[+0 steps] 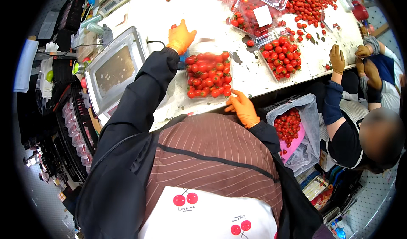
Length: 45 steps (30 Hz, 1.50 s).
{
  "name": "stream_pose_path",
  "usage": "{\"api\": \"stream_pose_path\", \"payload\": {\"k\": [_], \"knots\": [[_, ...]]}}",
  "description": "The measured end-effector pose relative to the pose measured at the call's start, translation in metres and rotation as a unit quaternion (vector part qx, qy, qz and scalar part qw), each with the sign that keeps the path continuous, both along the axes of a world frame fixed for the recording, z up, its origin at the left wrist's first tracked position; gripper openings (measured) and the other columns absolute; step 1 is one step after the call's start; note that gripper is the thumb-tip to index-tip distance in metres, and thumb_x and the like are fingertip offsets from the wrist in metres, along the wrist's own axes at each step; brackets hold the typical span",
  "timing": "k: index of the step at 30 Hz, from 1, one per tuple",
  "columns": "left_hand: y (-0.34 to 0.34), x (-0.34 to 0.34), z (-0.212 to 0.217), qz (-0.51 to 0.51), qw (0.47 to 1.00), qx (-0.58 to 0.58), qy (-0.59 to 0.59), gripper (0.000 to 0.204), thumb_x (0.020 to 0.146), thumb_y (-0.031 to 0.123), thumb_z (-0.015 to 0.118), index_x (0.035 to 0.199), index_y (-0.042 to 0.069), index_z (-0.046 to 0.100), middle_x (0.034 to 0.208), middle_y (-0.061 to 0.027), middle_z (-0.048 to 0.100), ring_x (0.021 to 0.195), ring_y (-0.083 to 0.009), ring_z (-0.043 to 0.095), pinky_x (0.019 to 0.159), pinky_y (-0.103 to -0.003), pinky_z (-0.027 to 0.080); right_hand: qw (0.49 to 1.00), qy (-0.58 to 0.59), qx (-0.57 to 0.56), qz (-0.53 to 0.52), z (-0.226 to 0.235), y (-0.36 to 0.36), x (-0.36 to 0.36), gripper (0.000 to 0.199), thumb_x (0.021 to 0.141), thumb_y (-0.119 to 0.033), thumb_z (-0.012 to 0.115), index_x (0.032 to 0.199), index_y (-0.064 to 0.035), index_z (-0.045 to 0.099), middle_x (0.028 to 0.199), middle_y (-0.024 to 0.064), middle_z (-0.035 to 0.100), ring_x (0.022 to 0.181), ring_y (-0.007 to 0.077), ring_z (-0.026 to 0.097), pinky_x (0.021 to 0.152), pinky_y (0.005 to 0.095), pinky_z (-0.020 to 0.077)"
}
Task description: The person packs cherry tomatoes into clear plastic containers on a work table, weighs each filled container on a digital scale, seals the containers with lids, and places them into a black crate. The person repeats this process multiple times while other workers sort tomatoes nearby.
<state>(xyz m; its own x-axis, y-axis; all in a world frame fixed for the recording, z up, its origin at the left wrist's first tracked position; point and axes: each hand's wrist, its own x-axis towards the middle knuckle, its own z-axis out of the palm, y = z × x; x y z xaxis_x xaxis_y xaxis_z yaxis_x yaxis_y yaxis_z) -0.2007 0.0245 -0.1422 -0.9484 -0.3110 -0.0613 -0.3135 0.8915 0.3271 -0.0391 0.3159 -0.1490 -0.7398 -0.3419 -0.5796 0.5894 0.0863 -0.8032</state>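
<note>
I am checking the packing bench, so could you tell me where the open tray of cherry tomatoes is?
In the head view the open tray of cherry tomatoes sits on the white table, between the left hand and right hand.

Clear glossy plastic punnet (208,75), matt rubbery orange gloves (181,37)

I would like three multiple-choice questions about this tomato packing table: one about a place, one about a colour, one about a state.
1. Where is the person's left hand?
A. beyond the near clear plastic tray of red cherry tomatoes
B. inside the plastic-lined bin
C. on the metal scale

2. What colour are the person's gloves?
A. blue
B. orange
C. white

3. What is the state of the near tray?
A. empty
B. closed with a lid
C. full, without a lid

Answers: 1 A, the left hand reaches past the tray's far left corner. 2 B, both it and the right hand are orange. 3 C, tomatoes fill it uncovered.
</note>
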Motion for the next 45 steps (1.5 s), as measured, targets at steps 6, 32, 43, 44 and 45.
{"api": "stream_pose_path", "payload": {"k": [6, 32, 43, 44, 45], "knots": [[-0.02, -0.01, -0.002, 0.023, 0.97, 0.23, 0.072, 0.042, 0.079, 0.014, 0.057, 0.118, 0.001, 0.052, 0.078, -0.0068, 0.06, 0.064, -0.0153, 0.057, 0.06, -0.027, 0.047, 0.984, -0.07, -0.081, -0.145, -0.008, -0.021, -0.001, 0.042, 0.086, -0.011, 0.054, 0.125, 0.0003, 0.043, 0.082, 0.0137, 0.06, 0.064, 0.0195, 0.062, 0.058, 0.0261, 0.0487], [-0.209, 0.289, 0.131, 0.206, 0.671, 0.627, 0.337, 0.035, 0.087, 0.009, 0.051, 0.12, -0.002, 0.049, 0.087, -0.0103, 0.061, 0.077, -0.0222, 0.062, 0.077, -0.034, 0.05, 0.964, 0.216, -0.123, 0.099, 0.115, -0.242, -0.131, 0.029, 0.081, -0.019, 0.058, 0.104, -0.0014, 0.061, 0.08, 0.0018, 0.058, 0.068, 0.0091, 0.05, 0.061, 0.022, 0.0395], [-0.216, 0.347, 0.073, 0.322, 0.554, 0.672, 0.372, 0.037, 0.086, 0.01, 0.053, 0.121, 0.0, 0.048, 0.088, -0.0089, 0.055, 0.083, -0.0248, 0.06, 0.081, -0.038, 0.05, 0.941, 0.27, -0.036, 0.202, 0.058, -0.36, -0.157, 0.031, 0.082, -0.02, 0.056, 0.104, 0.0018, 0.06, 0.086, 0.0095, 0.063, 0.073, 0.0154, 0.059, 0.065, 0.0265, 0.0463], [-0.215, 0.352, 0.073, 0.337, 0.556, 0.676, 0.348, 0.037, 0.086, 0.012, 0.054, 0.12, 0.0, 0.048, 0.088, -0.0088, 0.055, 0.084, -0.0247, 0.06, 0.081, -0.038, 0.05, 0.941, 0.264, -0.042, 0.206, 0.064, -0.356, -0.154, 0.032, 0.082, -0.02, 0.056, 0.105, 0.0023, 0.059, 0.087, 0.0101, 0.063, 0.074, 0.0157, 0.059, 0.065, 0.0267, 0.0465], [-0.215, 0.357, 0.073, 0.351, 0.557, 0.68, 0.322, 0.037, 0.086, 0.014, 0.054, 0.12, 0.0, 0.049, 0.088, -0.0086, 0.055, 0.085, -0.0247, 0.06, 0.081, -0.038, 0.05, 0.942, 0.259, -0.046, 0.208, 0.07, -0.346, -0.151, 0.033, 0.082, -0.02, 0.056, 0.106, 0.0029, 0.058, 0.089, 0.0106, 0.062, 0.075, 0.016, 0.059, 0.066, 0.0269, 0.0467]]}}
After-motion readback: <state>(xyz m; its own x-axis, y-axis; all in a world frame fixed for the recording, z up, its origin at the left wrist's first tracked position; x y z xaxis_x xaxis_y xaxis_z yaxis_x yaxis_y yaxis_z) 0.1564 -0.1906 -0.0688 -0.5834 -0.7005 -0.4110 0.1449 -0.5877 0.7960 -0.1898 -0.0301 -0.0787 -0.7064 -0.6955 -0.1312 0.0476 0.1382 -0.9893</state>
